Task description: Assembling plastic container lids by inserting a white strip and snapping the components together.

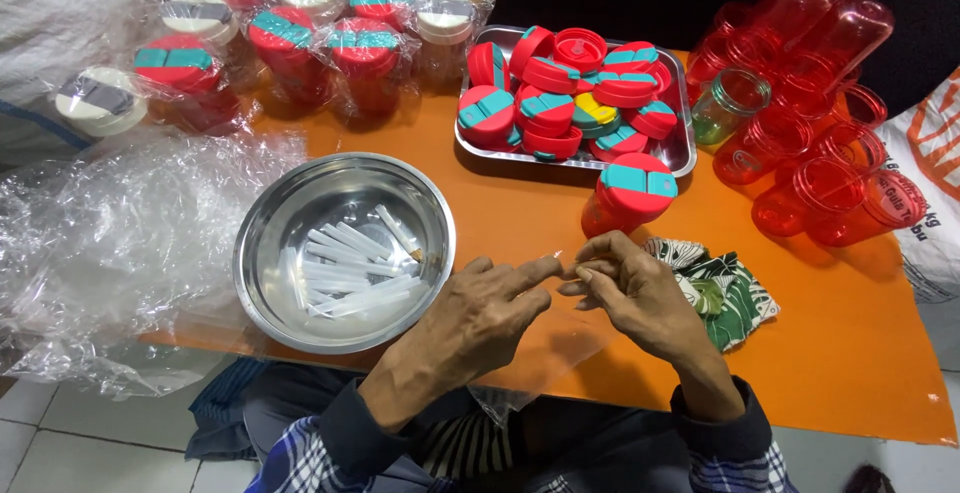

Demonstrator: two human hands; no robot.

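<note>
While hands (560,288) pinch wrap, capped btl (628,196) behind.

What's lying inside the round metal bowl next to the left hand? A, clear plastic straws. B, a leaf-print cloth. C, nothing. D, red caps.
A: the round metal bowl beside the left hand holds a loose pile of clear plastic straws.

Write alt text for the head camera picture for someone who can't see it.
Two bare hands, left hand and right hand, pinch a clear plastic bag over an orange table. Nearby are a steel bowl of white straws, a capped red bottle and a tray of lids.
</note>
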